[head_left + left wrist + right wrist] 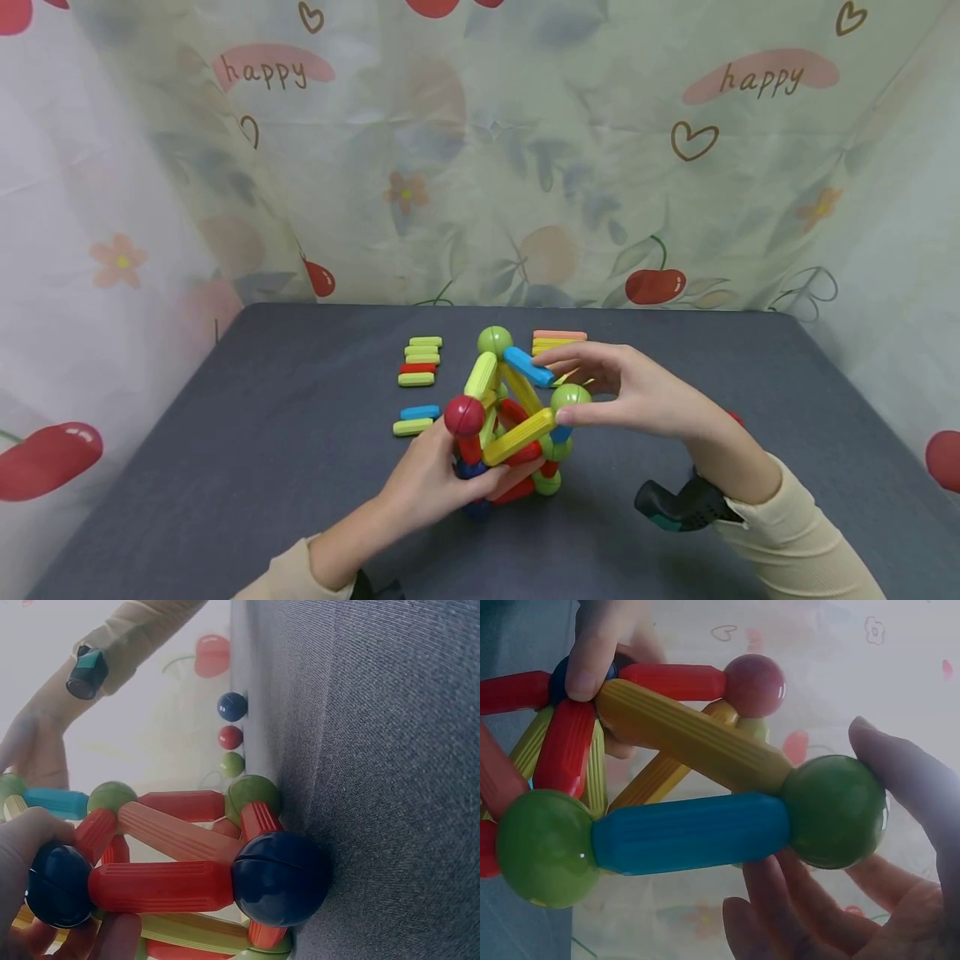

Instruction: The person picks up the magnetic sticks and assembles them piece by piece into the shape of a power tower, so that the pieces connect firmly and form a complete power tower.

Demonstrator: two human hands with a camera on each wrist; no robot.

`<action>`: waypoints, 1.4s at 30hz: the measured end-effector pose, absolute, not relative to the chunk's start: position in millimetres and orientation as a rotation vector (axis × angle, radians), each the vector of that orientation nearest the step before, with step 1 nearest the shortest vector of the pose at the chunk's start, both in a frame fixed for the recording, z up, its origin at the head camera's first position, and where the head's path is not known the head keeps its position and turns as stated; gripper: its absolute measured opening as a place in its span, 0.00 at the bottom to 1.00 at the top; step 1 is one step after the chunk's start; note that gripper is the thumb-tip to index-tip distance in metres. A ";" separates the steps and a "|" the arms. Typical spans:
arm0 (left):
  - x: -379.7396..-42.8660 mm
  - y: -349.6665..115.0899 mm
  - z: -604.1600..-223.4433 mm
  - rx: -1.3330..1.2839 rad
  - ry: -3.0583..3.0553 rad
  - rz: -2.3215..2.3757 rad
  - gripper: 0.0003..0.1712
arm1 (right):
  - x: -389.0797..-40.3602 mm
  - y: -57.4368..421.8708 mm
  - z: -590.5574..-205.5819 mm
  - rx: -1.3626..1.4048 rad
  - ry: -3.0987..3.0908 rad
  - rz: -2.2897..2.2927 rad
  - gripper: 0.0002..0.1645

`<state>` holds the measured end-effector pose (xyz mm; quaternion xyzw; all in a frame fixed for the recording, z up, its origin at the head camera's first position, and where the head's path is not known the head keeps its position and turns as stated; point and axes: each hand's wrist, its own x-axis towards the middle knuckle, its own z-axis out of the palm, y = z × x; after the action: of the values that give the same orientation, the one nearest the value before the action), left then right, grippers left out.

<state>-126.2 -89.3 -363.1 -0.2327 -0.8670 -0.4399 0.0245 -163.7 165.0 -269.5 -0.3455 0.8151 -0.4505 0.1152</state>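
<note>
A frame of ribbed magnetic rods and balls (517,435) stands on the dark table in the middle of the head view. My left hand (438,479) grips its lower left part, with the thumb and fingers around a dark blue ball (60,885). At the upper right, my right hand (637,387) holds a green ball (836,811) between thumb and fingers. A yellow rod (697,735) and a blue rod (694,834) meet at that ball. Another blue rod (528,367) slopes from the top green ball (495,342) toward the right fingertips; whether they touch it cannot be told.
Loose green and red rods (417,369) lie in a column behind the frame at left, with a blue rod (420,412) nearer. Pink and yellow rods (558,340) lie behind at right. Loose blue, red and green balls (231,737) stand in a row. Printed curtain (487,167) surrounds the table.
</note>
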 end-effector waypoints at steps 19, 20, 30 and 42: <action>-127.6 -89.7 -362.5 -0.729 -2.683 -1.405 0.33 | -171.4 161.7 -275.1 -0.979 2.353 -1.406 0.22; -127.8 -89.8 -362.3 -0.732 -2.688 -1.409 0.34 | -171.4 161.7 -275.2 -0.980 2.350 -1.411 0.22; -148.8 -125.3 -348.4 -1.033 -2.873 -1.646 0.33 | -170.2 161.2 -276.8 -0.963 2.351 -1.413 0.22; -188.2 -133.0 -334.5 -1.036 -2.636 -1.719 0.21 | -169.8 161.5 -278.8 -0.958 2.344 -1.435 0.23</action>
<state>-188.2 -133.0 -334.5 -0.3117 -0.7927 -0.5169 -0.0857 -169.8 161.5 -278.8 -0.3271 0.8000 -0.4897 0.1150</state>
